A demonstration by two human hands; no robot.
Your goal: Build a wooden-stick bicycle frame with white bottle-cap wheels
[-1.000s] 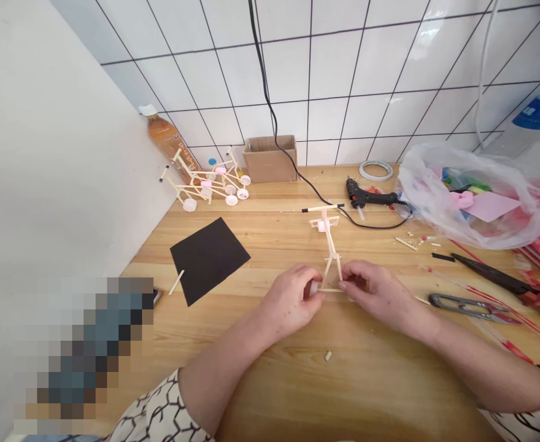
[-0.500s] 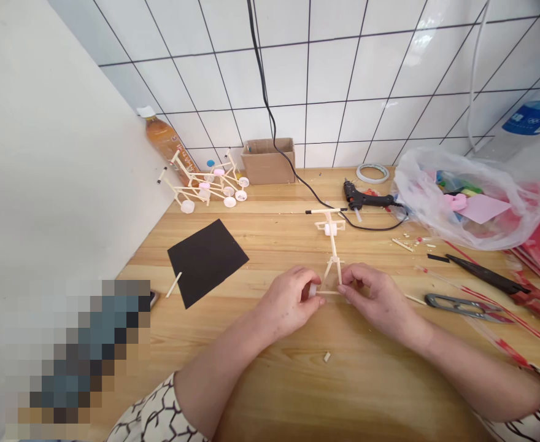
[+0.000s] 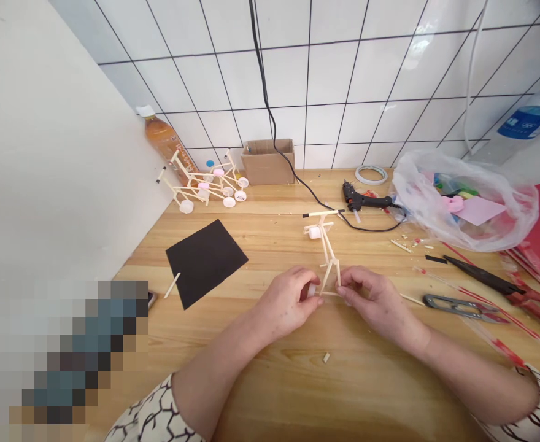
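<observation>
A small tricycle model (image 3: 326,241) of thin wooden sticks stands on the table between my hands. Its handlebar has black ends, and a white cap serves as the front wheel (image 3: 315,232). My left hand (image 3: 293,298) is closed on the left end of the rear axle, where part of a white cap wheel (image 3: 312,290) shows between the fingers. On the other end, my right hand (image 3: 371,298) pinches the axle beside the right rear leg; whatever else lies inside those fingers is hidden.
Finished-looking stick tricycles (image 3: 204,184) stand back left by a tea bottle (image 3: 167,142). A black sheet (image 3: 207,264) lies left. A cardboard box (image 3: 270,162), glue gun (image 3: 366,199), tape roll (image 3: 371,175), plastic bag (image 3: 417,215), pliers (image 3: 486,276) and thread snips (image 3: 463,307) lie behind and right.
The front of the tricycle model has swung to the left, its front wheel and handlebar now sitting further left. Both hands keep their hold at the rear axle.
</observation>
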